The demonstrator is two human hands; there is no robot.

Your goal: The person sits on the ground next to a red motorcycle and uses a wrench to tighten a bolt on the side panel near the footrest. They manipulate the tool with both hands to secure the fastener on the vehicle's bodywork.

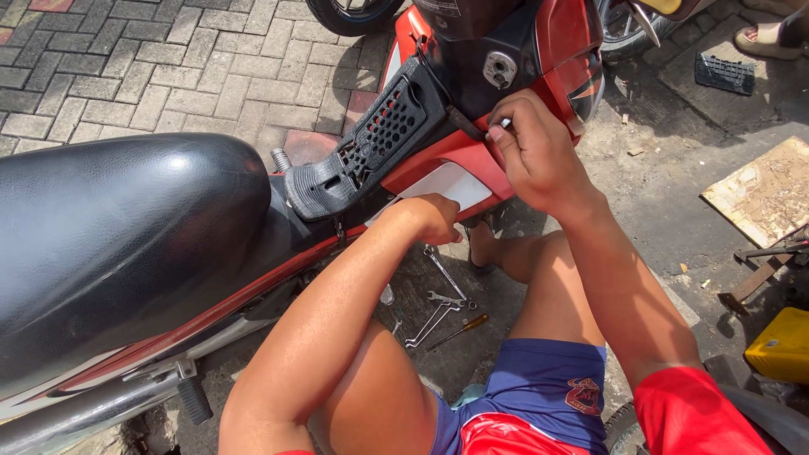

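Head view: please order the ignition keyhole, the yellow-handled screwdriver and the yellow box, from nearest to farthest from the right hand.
From the right hand:
1. Ignition keyhole, just above the hand on the black panel.
2. Yellow-handled screwdriver, on the ground below, between the knees.
3. Yellow box, at the far right edge on the ground.

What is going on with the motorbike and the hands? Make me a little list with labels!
place: paved ground beside a red motorbike
left hand: fist pressed against the red and white side panel
right hand: fingers pinched on a small silver tool tip at the panel edge, below the key slot
footboard: black perforated mat, lifted and tilted
seat: black, at left
on the ground: wrenches and a yellow-handled screwdriver
far right: yellow box
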